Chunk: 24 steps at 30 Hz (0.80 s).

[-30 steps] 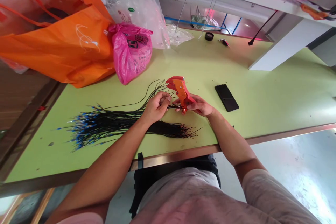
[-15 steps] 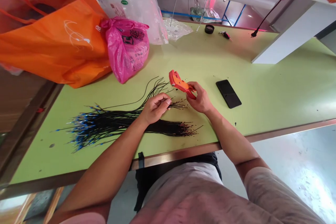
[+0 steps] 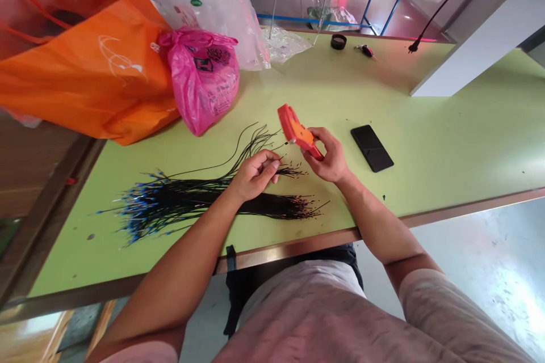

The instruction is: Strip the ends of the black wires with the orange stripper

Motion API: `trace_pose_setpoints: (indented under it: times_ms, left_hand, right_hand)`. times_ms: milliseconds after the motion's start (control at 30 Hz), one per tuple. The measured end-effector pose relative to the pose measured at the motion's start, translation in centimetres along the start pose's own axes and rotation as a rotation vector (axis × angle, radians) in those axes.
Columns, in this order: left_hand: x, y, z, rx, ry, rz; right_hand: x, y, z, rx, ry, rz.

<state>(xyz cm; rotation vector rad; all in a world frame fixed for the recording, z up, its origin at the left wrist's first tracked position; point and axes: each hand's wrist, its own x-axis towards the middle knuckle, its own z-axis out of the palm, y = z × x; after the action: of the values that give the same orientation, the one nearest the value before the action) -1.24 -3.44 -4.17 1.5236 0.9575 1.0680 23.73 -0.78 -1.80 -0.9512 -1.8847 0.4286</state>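
We pinch thin black wires (image 3: pixel 292 171) in our closed left hand (image 3: pixel 259 174), tips poking out to the right, nearer us than the red tool (image 3: pixel 299 133). Our right hand (image 3: pixel 327 156) wraps its handle; its head slants up and left, not touching them. Our left arm (image 3: pixel 183 272) hides part of the big wire bunch (image 3: pixel 196 195), lying sideways; we can't tell if the tool's mouth is open

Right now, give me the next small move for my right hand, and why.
Probably bring the tool toward the wires at your left hand: your right hand grips the tool with its head apart from those wires' tips, while your left hand appears to pinch them with the tips sticking out.
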Motion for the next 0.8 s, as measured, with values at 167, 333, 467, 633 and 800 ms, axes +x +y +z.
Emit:
trace_pose_setpoints:
  times_ms: [167, 333, 467, 633, 800]
  left_hand:
    - [0.3, -1.1, -0.2, 0.021, 0.075, 0.102]
    - [0.8, -1.3, -0.2, 0.025, 0.17, 0.17]
    - [0.7, -0.8, 0.0, -0.09, 0.174, 0.112]
    - [0.3, -0.7, -0.6, 0.033, 0.113, 0.108]
    - [0.3, -1.3, -1.4, 0.278, 0.088, 0.177]
  right_hand:
    - [-0.1, -0.4, 0.5, -0.074, -0.147, -0.233]
    - [-0.4, -0.2, 1.1, -0.145, -0.22, -0.198]
    - [-0.6, -0.1, 1.2, -0.209, -0.26, -0.145]
    - [-0.8, -0.2, 1.4, -0.244, -0.259, -0.128]
    - [-0.8, -0.4, 1.5, -0.29, -0.232, -0.148]
